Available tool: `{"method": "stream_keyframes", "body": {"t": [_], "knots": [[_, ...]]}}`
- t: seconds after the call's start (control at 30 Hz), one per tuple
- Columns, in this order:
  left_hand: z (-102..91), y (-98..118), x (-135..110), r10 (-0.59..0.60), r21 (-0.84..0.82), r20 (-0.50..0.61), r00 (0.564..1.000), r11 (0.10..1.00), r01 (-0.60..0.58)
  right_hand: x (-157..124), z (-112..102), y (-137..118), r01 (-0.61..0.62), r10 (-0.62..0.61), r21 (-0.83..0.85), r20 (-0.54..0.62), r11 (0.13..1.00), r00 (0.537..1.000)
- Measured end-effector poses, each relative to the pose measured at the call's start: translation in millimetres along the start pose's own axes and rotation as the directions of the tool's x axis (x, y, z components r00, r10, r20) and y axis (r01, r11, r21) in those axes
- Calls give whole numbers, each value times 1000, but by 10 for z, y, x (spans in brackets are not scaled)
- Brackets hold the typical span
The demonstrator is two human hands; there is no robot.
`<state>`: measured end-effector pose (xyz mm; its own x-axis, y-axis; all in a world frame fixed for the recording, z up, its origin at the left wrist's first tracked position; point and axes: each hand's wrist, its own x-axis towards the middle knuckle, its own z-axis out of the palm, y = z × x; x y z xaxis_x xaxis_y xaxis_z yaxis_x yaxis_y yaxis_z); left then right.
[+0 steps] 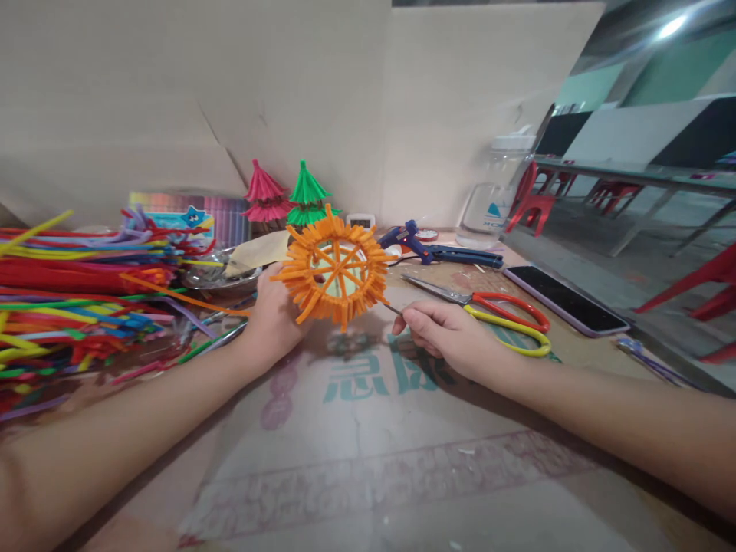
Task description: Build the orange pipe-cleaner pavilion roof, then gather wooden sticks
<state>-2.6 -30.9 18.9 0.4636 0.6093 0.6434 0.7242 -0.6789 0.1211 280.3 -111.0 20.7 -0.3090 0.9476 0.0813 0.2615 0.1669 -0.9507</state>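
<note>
An orange pipe-cleaner wheel (pixel 340 270), with spokes inside a ring and short fringe around the rim, is held up above the table. My left hand (pixel 274 310) grips it from its left side, with the fingers mostly hidden behind it. At the wheel's lower right, my right hand (pixel 440 333) pinches a thin dark strip (pixel 391 308). The strip's tip is close to the orange fringe; whether they touch I cannot tell. Scissors (pixel 488 307) with red and yellow handles lie just beyond my right hand.
Bundles of colourful pipe cleaners (pixel 86 299) are heaped at left, beside a metal bowl (pixel 221 280). Behind stand pink (pixel 265 192) and green (pixel 309 195) pipe-cleaner umbrella shapes. A glue gun (pixel 405 236), pliers-like tool (pixel 465 255), water bottle (pixel 488 199) and phone (pixel 566 299) lie right.
</note>
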Motion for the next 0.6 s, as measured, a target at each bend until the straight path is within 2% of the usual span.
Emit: {"method": "stream_keyframes", "body": {"t": [0.17, 0.4, 0.6], "knots": [[-12, 11, 15, 18, -49, -14, 1000, 999, -19, -3, -4, -2, 22, -22, 10, -12, 1000, 1000], [12, -8, 15, -3, -16, -18, 1000, 1000, 2, -1, -16, -25, -3, 1, -38, -34, 999, 999], [8, -14, 14, 8, -16, -8, 1000, 1000, -8, 14, -11, -4, -20, 20, -17, -31, 1000, 999]]}}
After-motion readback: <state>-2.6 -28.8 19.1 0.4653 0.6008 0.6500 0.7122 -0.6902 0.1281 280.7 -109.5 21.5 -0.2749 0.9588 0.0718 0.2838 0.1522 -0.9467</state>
